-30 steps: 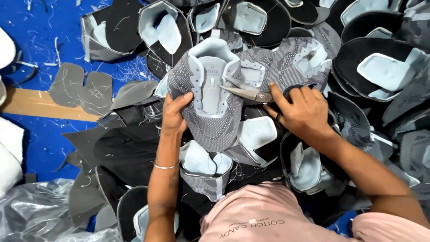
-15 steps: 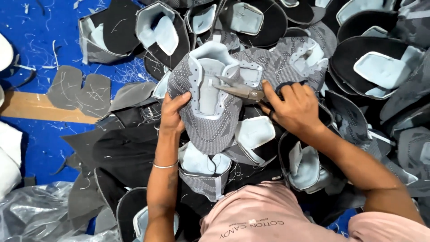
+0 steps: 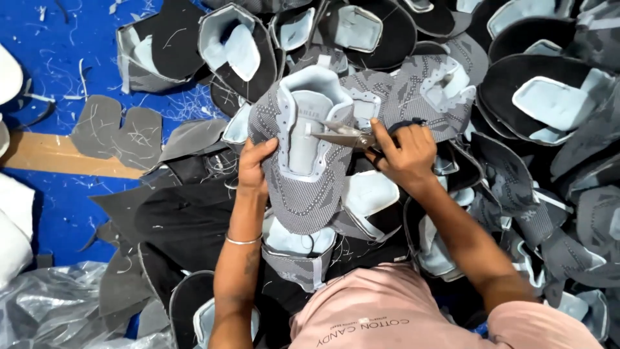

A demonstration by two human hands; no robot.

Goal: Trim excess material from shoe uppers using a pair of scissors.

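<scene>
My left hand grips the left edge of a grey knitted shoe upper with a pale blue tongue and lining, held flat in front of me. My right hand is closed on a pair of metal scissors. The blades point left and lie over the pale blue tongue near the upper's collar. A thin bangle circles my left wrist.
Several more grey and black shoe uppers with pale blue linings are heaped around and under my hands. Grey cut pieces lie on the blue floor at left. Crumpled clear plastic sits at lower left.
My right hand has brought the scissors leftward, from the upper's right edge onto the tongue. The left hand keeps its grip on the upper's left side.
</scene>
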